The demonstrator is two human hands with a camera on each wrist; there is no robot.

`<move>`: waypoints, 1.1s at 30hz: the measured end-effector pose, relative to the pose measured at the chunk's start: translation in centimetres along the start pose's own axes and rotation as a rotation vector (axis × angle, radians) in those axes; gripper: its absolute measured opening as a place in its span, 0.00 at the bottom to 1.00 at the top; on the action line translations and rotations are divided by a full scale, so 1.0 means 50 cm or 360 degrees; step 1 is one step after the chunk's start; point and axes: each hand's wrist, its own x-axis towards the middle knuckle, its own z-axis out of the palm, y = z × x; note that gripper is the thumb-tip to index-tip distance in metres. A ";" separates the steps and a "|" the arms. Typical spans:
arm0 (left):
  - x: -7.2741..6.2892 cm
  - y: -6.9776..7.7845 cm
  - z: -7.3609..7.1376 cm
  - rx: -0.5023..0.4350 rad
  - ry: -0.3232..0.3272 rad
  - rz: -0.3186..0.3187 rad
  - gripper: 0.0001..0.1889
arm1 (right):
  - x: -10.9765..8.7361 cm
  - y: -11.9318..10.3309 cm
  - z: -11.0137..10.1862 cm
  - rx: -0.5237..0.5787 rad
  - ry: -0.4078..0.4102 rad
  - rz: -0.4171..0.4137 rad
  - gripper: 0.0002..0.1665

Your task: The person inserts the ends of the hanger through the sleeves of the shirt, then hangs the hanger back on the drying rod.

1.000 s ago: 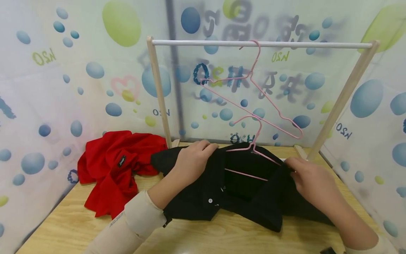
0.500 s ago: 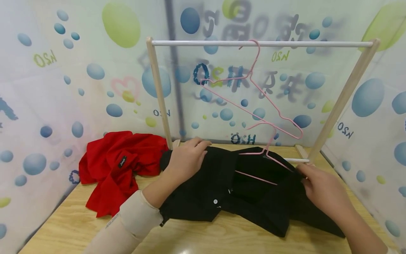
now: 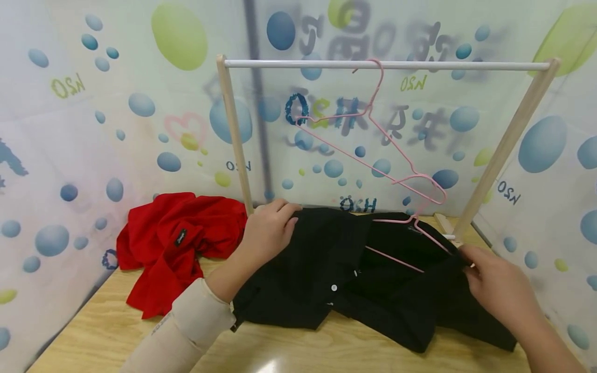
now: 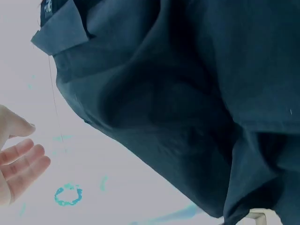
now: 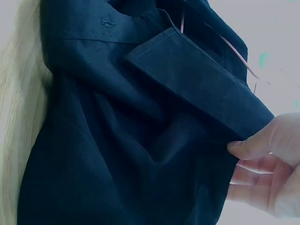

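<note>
A black button-up shirt with a collar is spread over the wooden table, its neck opening facing up. Inside it sits a pink hanger, the hook standing out above the collar. My right hand pinches the shirt at its right shoulder, by the hanger's arm; in the right wrist view, thumb and fingers grip the cloth below the collar flap. My left hand is at the shirt's upper left. The left wrist view shows that hand's fingers relaxed and apart from the cloth.
Behind the shirt stands a rack with a white bar and wooden legs. A second pink hanger hangs bare from the bar. A crumpled red garment lies at the left. Printed curtains enclose the table.
My right hand has moved right, drawing the shirt and its hanger along with it. The left hand has shifted a little left, off the collar area.
</note>
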 end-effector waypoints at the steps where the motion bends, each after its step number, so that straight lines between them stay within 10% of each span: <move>1: -0.001 -0.003 0.000 -0.0015 0.0011 -0.0008 0.12 | -0.002 0.002 -0.001 -0.0009 0.0005 0.0002 0.22; 33: -0.041 -0.102 0.022 -0.0011 0.0222 -0.0399 0.07 | -0.020 0.089 -0.026 -0.0108 -0.0215 0.0377 0.14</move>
